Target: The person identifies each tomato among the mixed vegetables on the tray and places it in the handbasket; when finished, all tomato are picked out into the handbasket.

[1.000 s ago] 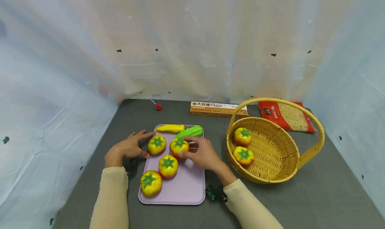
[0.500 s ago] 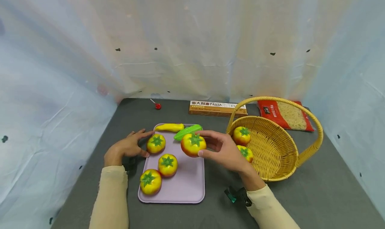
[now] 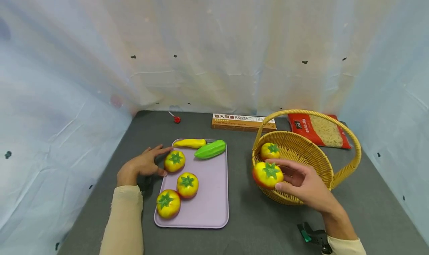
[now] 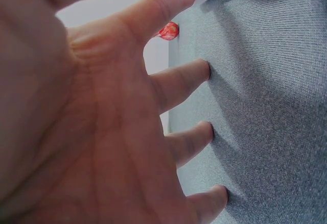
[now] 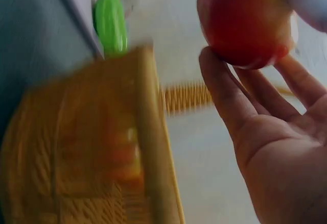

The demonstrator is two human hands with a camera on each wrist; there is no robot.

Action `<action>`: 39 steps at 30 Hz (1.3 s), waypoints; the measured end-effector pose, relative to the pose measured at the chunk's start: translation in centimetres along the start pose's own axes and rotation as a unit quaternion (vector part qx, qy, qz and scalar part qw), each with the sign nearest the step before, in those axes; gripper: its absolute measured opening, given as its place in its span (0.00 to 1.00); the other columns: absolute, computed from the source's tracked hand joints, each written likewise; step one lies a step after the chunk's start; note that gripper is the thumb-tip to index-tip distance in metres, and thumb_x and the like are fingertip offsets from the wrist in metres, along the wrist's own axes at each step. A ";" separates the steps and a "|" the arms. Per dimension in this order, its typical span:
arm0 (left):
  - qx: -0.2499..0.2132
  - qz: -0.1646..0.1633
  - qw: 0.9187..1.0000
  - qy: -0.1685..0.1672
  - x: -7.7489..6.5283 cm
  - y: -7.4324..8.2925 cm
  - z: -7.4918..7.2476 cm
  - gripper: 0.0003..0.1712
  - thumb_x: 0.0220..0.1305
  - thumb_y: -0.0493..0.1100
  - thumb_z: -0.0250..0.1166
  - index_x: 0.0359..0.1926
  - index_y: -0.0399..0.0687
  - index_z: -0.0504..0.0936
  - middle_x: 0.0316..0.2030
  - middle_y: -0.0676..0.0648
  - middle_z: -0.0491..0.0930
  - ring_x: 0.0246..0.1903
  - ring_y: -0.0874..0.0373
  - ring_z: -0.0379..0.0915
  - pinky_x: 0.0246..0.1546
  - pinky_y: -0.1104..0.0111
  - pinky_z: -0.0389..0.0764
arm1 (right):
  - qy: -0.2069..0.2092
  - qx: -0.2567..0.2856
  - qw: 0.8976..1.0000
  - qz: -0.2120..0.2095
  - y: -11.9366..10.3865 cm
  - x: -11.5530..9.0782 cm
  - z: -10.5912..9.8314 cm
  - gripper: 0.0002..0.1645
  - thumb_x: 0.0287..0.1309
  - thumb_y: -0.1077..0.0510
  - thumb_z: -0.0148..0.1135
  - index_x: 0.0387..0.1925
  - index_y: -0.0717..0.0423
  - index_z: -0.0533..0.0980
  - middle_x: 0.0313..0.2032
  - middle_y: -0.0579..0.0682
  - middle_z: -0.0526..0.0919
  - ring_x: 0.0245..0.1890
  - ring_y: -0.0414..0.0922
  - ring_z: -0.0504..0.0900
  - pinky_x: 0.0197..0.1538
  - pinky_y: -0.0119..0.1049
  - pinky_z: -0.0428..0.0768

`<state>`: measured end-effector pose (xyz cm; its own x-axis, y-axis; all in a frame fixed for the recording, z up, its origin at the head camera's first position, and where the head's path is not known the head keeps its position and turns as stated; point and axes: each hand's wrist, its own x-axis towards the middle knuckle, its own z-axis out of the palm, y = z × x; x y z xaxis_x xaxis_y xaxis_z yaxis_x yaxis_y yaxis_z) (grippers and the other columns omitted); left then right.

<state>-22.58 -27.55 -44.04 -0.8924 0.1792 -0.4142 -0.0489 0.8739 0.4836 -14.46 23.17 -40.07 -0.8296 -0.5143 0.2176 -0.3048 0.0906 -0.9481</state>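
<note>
A yellow-red toy tomato [image 3: 267, 175] with a green star-shaped top is pinched between the thumb and fingers of my right hand [image 3: 308, 186], over the near left rim of the wicker basket [image 3: 311, 165]. Another tomato [image 3: 269, 150] lies in the basket; the held one hides the area below it. My left hand [image 3: 144, 163] rests at the left edge of the pink tray [image 3: 209, 206], fingers spread, fingertips on the table in the left wrist view. Beside it on the tray sits a tomato [image 3: 174, 161], with two more tomatoes [image 3: 182, 190] nearer the front.
A yellow pepper-like vegetable [image 3: 189, 143] and a green cucumber-like one [image 3: 210, 149] lie at the tray's far end. Behind stand a pasta box [image 3: 238, 123], a red lollipop [image 3: 176, 119] and a red pasta bag [image 3: 320, 130]. The basket's tall handle [image 3: 311, 112] arches over it.
My right hand has lifted a tomato off the tray and carried it right, to above the basket's rim. The left hand has stayed in place.
</note>
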 end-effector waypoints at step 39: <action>-0.006 -0.009 1.000 0.004 -0.4 0.3 0.1 0.55 0.51 0.52 0.79 0.77 0.71 0.59 0.80 0.40 0.42 0.76 0.28 0.28 0.61 0.21 0.42 | 0.018 -0.285 0.954 0.094 2.9 -0.5 -1.6 0.33 0.58 0.46 0.73 0.63 0.47 0.76 0.60 0.47 0.81 0.60 0.49 0.81 0.59 0.49 0.80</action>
<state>-22.17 -27.35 -43.76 -0.8949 0.1605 -0.4165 -0.0695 0.8715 0.4854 -15.67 25.09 -42.60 -0.9068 -0.4152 0.0734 -0.3457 0.6325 -0.6931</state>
